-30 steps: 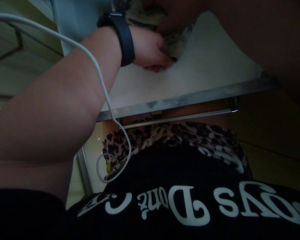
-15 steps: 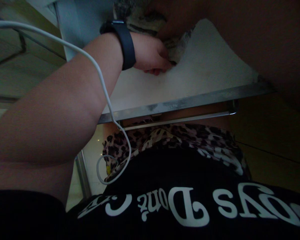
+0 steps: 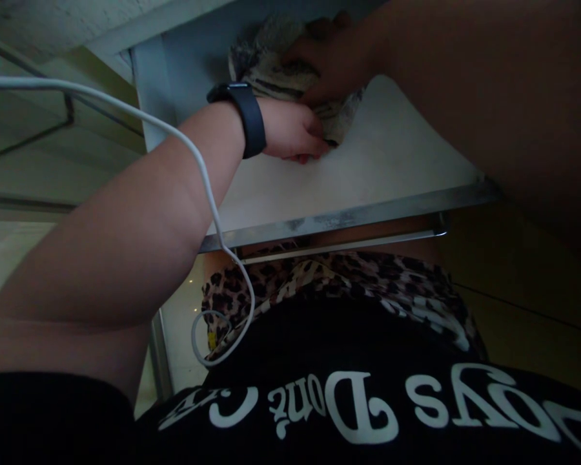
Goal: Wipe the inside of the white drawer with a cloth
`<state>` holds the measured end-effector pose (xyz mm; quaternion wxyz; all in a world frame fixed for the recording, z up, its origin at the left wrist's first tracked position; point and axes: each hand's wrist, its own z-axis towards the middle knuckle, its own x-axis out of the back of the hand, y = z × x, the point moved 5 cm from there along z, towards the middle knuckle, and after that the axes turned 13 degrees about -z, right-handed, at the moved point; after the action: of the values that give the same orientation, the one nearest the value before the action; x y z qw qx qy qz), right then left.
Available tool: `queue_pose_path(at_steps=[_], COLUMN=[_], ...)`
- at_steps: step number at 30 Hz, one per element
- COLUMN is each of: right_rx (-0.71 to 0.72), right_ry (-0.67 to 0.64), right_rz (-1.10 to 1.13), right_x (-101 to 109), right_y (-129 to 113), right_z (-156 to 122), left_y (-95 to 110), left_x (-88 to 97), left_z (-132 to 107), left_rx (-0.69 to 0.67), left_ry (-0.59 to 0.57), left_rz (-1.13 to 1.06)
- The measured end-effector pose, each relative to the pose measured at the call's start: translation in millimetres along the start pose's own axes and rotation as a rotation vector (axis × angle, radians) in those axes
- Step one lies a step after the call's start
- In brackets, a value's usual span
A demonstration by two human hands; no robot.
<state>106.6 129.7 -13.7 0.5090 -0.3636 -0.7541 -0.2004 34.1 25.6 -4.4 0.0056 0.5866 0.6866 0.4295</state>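
Inside a pulled-out drawer (image 3: pixel 392 148) with a pale bottom lies a bunched, grey-and-white patterned cloth (image 3: pixel 341 123). My left hand (image 3: pixel 293 128), with a black watch (image 3: pixel 252 123) on its wrist, pinches the near edge of the cloth, fingers curled in close to the drawer bottom. Farther back, my right hand (image 3: pixel 326 61) reaches in from the right and grips the bunched top of the cloth. Shadow dims its fingers, and part of the cloth is hidden beneath both hands.
A white cable (image 3: pixel 203 174) hangs across my left forearm and loops near my lap. The drawer's metal front edge (image 3: pixel 358 210) and bar handle (image 3: pixel 343 247) are close to my body. Above the drawer's left side juts a pale counter edge (image 3: pixel 140 29).
The drawer, both hands and the cloth appear lower in the picture, so more of the cloth and counter edge shows. Both hands stay at the cloth.
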Motion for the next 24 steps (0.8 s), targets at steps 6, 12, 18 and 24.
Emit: queue_pose_path(at_steps=[6,12,18,24], right_rx=[-0.016,-0.019,-0.007,-0.019], right_ry=[0.030,0.014,0.017,-0.001], right_rz=[-0.191,-0.165,-0.137,-0.128], right_x=[3,4,4,1], right_y=[-3,-3,-4,-1], right_z=[-6,-10,-13,-12], left_y=[-5,-7,-6,-7], left_x=[-0.9,0.0,0.2,-0.1], left_z=[4,8,8,11], left_rx=[0.058,0.008,0.008,-0.026], left_ry=[-0.002,-0.007,0.019,0.025], left_rz=[0.015,0.020,0.074,0.101])
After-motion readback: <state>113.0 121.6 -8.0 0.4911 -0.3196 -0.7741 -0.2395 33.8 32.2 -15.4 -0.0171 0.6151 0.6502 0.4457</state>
